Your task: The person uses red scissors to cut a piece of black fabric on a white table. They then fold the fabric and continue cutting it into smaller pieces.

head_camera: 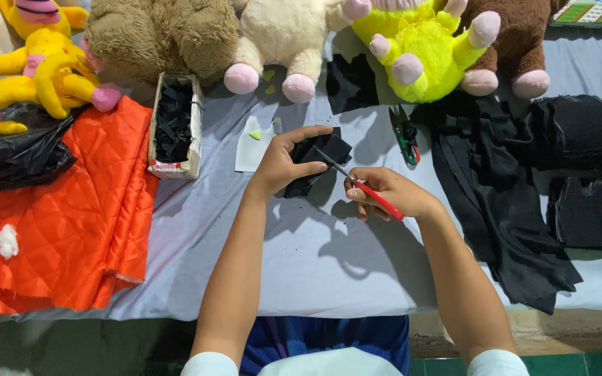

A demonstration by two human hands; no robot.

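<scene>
Near the middle of the frame the left hand pinches a piece of black fabric between thumb and fingers, lifting it just above the grey table cover. The right hand is closed around the red handles of a pair of scissors, whose blades reach up and to the left into the cloth.

To cut well here, the cloth probably wants to be kept taut close to the blades, with the thumb clear of the cutting line, and the fabric turned into the scissors rather than the wrist twisted.

Just left of the hands lies a white paper piece. Further left is a small cardboard box of black scraps, then orange quilted fabric and a black plastic bag. A second pair of scissors with green and red on it lies above the right hand. Black cloth drapes over the right side, and plush toys line the top edge.

Whether the blades are parted or shut cannot be told; they blend into the dark cloth. The outline being cut is not readable, and the toys are cropped by the frame.
</scene>
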